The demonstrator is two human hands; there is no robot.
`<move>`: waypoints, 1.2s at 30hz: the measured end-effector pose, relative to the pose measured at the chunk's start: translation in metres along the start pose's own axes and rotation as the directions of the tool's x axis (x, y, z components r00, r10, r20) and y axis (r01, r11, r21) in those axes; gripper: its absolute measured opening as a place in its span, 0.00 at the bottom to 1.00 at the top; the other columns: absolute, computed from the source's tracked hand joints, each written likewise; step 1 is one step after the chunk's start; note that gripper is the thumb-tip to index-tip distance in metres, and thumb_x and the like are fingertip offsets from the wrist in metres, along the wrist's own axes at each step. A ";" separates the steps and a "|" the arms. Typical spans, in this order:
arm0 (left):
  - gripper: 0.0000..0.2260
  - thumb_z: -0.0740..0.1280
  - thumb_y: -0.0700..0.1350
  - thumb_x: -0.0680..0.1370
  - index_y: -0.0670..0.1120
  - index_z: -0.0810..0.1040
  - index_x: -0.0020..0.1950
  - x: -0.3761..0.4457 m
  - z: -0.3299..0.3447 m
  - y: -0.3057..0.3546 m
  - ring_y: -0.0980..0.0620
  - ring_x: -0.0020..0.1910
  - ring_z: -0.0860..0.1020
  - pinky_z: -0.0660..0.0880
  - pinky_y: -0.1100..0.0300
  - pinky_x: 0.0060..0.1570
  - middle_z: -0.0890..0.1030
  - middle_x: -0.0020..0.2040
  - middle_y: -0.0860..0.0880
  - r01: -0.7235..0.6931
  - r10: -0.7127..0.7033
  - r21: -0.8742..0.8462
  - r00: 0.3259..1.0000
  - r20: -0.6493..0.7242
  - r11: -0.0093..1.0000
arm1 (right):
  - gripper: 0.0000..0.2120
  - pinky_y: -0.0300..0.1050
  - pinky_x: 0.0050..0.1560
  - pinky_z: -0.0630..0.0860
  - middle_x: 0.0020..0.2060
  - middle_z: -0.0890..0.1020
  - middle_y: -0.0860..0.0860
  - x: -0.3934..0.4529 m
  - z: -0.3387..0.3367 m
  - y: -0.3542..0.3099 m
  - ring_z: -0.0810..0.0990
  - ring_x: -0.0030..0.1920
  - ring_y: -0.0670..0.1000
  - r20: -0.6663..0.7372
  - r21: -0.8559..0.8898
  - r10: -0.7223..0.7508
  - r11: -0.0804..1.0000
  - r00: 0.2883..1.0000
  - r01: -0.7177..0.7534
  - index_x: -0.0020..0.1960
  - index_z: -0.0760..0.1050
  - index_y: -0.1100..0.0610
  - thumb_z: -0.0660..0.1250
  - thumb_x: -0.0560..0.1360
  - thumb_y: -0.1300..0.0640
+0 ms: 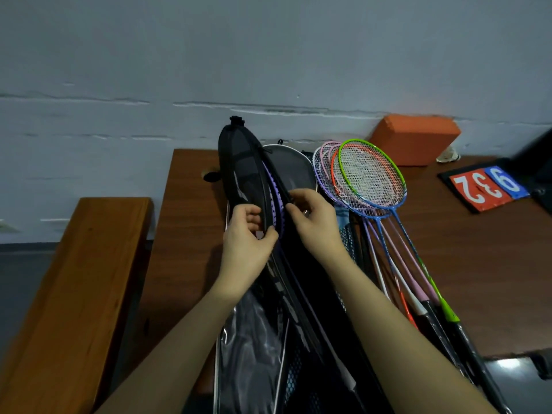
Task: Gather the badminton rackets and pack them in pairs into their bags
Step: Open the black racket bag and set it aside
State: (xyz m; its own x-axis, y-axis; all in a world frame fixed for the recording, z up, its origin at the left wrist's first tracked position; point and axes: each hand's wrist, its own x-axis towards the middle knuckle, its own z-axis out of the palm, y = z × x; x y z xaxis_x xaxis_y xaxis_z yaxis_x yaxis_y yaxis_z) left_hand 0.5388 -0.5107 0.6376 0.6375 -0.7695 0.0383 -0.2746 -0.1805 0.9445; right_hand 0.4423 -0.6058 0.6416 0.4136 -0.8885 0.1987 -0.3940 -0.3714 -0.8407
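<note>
A black racket bag (239, 165) lies lengthwise on the brown table (466, 264), its head end pointing at the wall. Inside its open seam a purple racket frame (276, 201) shows. My left hand (249, 234) pinches the bag's left edge at the opening. My right hand (312, 218) grips the right edge of the same opening, apart from the left. To the right lies a stack of loose rackets (370, 174) with green, orange, blue and pink frames, handles toward me. More dark bags (254, 348) lie underneath, near me.
An orange foam block (413, 138) sits against the wall behind the rackets. A flip scoreboard (485, 186) with red and blue number cards lies at the right. A wooden bench (77, 279) stands left of the table. A second grey-mesh bag head (294, 165) shows behind my right hand.
</note>
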 end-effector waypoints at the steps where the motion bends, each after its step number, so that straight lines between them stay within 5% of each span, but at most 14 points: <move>1: 0.16 0.72 0.44 0.71 0.48 0.70 0.55 0.006 -0.001 0.000 0.54 0.46 0.76 0.74 0.68 0.43 0.76 0.51 0.50 -0.016 0.016 0.032 1.000 -0.020 0.999 | 0.09 0.36 0.47 0.73 0.44 0.80 0.52 -0.002 0.001 -0.001 0.78 0.43 0.48 -0.006 0.030 -0.004 1.000 1.000 0.004 0.52 0.78 0.60 0.66 0.73 0.66; 7: 0.13 0.71 0.45 0.73 0.44 0.75 0.55 0.035 -0.009 0.012 0.55 0.44 0.76 0.72 0.66 0.44 0.78 0.49 0.51 -0.025 0.029 0.056 0.996 -0.081 0.998 | 0.08 0.35 0.45 0.72 0.43 0.81 0.54 -0.005 -0.001 0.000 0.78 0.42 0.49 0.052 0.085 -0.012 0.996 0.999 0.007 0.50 0.79 0.61 0.69 0.72 0.66; 11: 0.11 0.70 0.41 0.73 0.45 0.78 0.55 0.033 -0.008 0.010 0.51 0.46 0.79 0.78 0.54 0.51 0.80 0.49 0.50 0.007 -0.010 -0.035 0.998 -0.069 0.999 | 0.07 0.35 0.43 0.73 0.44 0.81 0.56 0.010 0.001 -0.004 0.77 0.40 0.47 0.034 0.061 -0.012 0.998 0.999 0.010 0.51 0.78 0.59 0.69 0.72 0.61; 17: 0.13 0.71 0.41 0.73 0.48 0.77 0.56 0.011 -0.008 0.018 0.58 0.45 0.78 0.75 0.69 0.47 0.77 0.44 0.59 -0.038 0.040 -0.101 0.999 0.026 0.994 | 0.16 0.38 0.50 0.76 0.53 0.80 0.52 0.041 0.006 -0.029 0.79 0.50 0.46 0.027 0.166 -0.019 0.986 0.999 0.014 0.61 0.75 0.54 0.68 0.74 0.56; 23: 0.14 0.71 0.40 0.73 0.48 0.77 0.57 0.011 -0.011 0.011 0.60 0.44 0.76 0.74 0.70 0.46 0.76 0.45 0.59 0.003 0.004 -0.148 0.999 0.048 0.989 | 0.06 0.37 0.49 0.75 0.42 0.83 0.53 0.055 0.011 -0.031 0.81 0.44 0.47 0.019 0.184 -0.006 0.983 1.000 0.003 0.49 0.81 0.59 0.69 0.72 0.64; 27: 0.13 0.71 0.40 0.73 0.49 0.77 0.55 0.012 -0.009 0.007 0.59 0.42 0.76 0.75 0.68 0.46 0.77 0.44 0.57 0.014 -0.009 -0.168 0.999 0.031 0.986 | 0.07 0.46 0.45 0.76 0.40 0.82 0.53 0.054 0.008 -0.027 0.80 0.42 0.50 -0.023 -0.077 -0.246 0.967 0.969 0.244 0.48 0.82 0.58 0.67 0.73 0.61; 30: 0.13 0.71 0.39 0.72 0.50 0.77 0.55 0.012 -0.007 0.006 0.58 0.42 0.76 0.75 0.67 0.47 0.77 0.45 0.56 0.021 -0.014 -0.193 0.999 0.038 0.981 | 0.09 0.46 0.40 0.68 0.38 0.82 0.51 0.051 0.001 -0.016 0.79 0.37 0.53 0.023 -0.391 -0.530 0.775 0.848 0.496 0.51 0.82 0.56 0.65 0.74 0.58; 33: 0.14 0.72 0.39 0.72 0.50 0.77 0.54 0.014 -0.006 0.003 0.58 0.41 0.76 0.75 0.66 0.45 0.79 0.45 0.54 -0.002 0.012 -0.205 0.999 0.048 0.979 | 0.10 0.46 0.39 0.66 0.39 0.82 0.51 0.037 -0.007 -0.004 0.79 0.36 0.53 0.021 -0.427 -0.604 0.715 0.797 0.553 0.51 0.82 0.57 0.64 0.74 0.58; 36: 0.16 0.72 0.40 0.71 0.48 0.77 0.57 0.016 -0.003 0.000 0.57 0.42 0.76 0.75 0.65 0.44 0.79 0.48 0.50 -0.029 0.040 -0.172 0.997 0.062 0.985 | 0.11 0.48 0.39 0.70 0.40 0.83 0.50 0.012 -0.010 0.010 0.78 0.38 0.49 -0.007 -0.363 -0.564 0.771 0.826 0.524 0.52 0.82 0.58 0.64 0.74 0.57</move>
State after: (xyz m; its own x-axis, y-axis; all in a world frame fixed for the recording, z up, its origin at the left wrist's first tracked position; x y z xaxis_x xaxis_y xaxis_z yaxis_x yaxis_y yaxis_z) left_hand 0.5514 -0.5213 0.6392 0.5804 -0.8124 0.0558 -0.1649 -0.0502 0.9850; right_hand 0.4352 -0.6228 0.6406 0.5579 -0.5260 0.6419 -0.3849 -0.8493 -0.3614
